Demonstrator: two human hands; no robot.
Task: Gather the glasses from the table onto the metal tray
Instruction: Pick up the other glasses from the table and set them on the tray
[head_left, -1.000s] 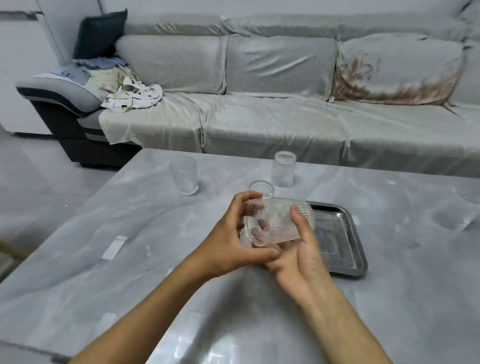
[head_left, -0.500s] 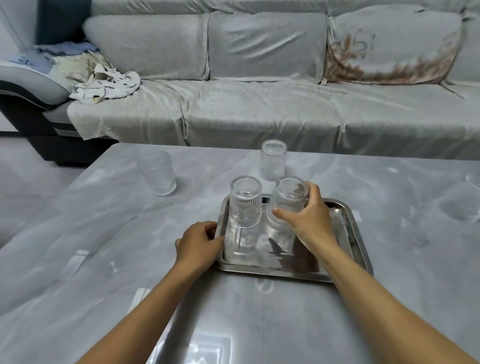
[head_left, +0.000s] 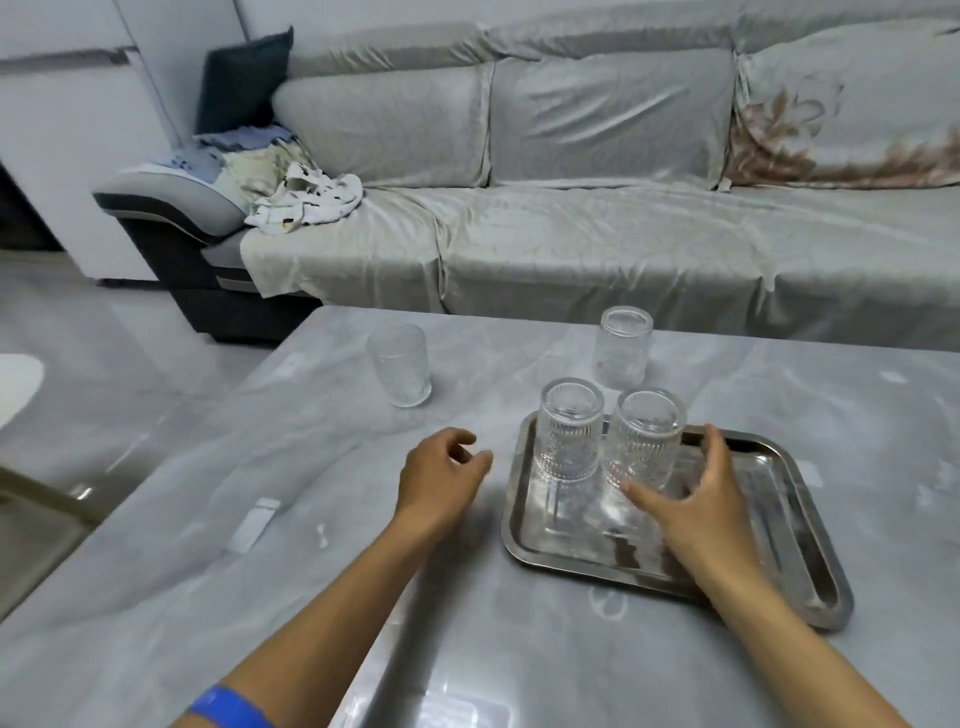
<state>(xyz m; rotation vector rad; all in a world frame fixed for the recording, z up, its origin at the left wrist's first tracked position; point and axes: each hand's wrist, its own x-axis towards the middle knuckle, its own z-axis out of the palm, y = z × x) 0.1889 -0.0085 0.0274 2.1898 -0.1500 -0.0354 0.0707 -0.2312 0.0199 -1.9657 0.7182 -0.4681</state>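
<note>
Two ribbed glasses stand upside down, side by side, at the far left end of the metal tray (head_left: 800, 525): the left glass (head_left: 569, 434) and the right glass (head_left: 644, 441). The right hand (head_left: 696, 499) is spread wide over the tray just beside the right glass, holding nothing. The left hand (head_left: 441, 480) hangs loosely curled and empty over the grey table (head_left: 260, 545), left of the tray. A third glass (head_left: 622, 345) stands upside down behind the tray; a fourth glass (head_left: 400, 364) stands well to the left. No writing can be read.
</note>
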